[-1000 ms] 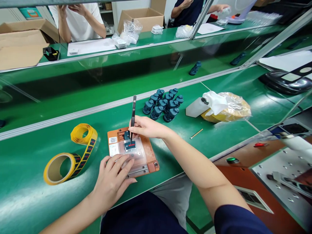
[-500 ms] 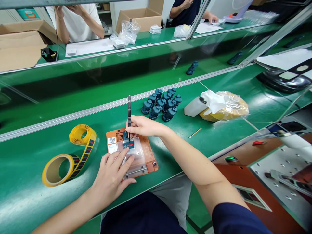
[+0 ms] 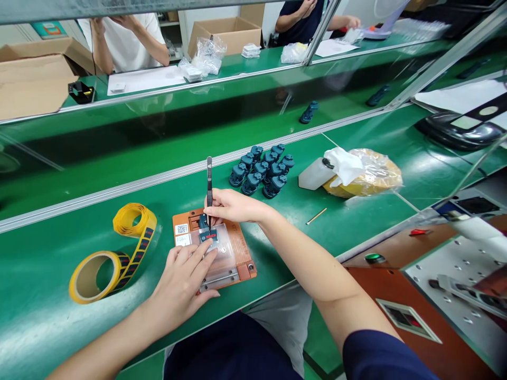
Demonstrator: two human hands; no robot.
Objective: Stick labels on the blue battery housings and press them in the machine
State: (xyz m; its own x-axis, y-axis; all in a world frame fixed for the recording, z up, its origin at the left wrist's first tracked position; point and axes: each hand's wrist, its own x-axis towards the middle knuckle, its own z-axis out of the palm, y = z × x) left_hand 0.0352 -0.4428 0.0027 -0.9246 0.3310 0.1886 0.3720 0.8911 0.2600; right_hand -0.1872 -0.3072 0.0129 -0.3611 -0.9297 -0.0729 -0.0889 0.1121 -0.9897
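Observation:
An orange fixture plate [image 3: 243, 256] with a clear cover lies on the green bench in front of me. A small blue part with a red label [image 3: 208, 235] sits in it. My right hand [image 3: 232, 205] pinches black tweezers [image 3: 209, 182], held upright with the tips down on the label. My left hand [image 3: 182, 282] rests flat on the clear cover, fingers stretched toward the blue part.
A yellow label tape roll [image 3: 113, 258] lies to the left. Several blue parts [image 3: 263, 169] stand behind the fixture. A white bottle [image 3: 315, 177], a cloth and a yellow bag [image 3: 374, 174] sit at the right. Two people work across the conveyor [image 3: 127, 37].
The tweezers have shifted slightly left and stand more upright. My left fingers have slid up the clear cover toward the blue part.

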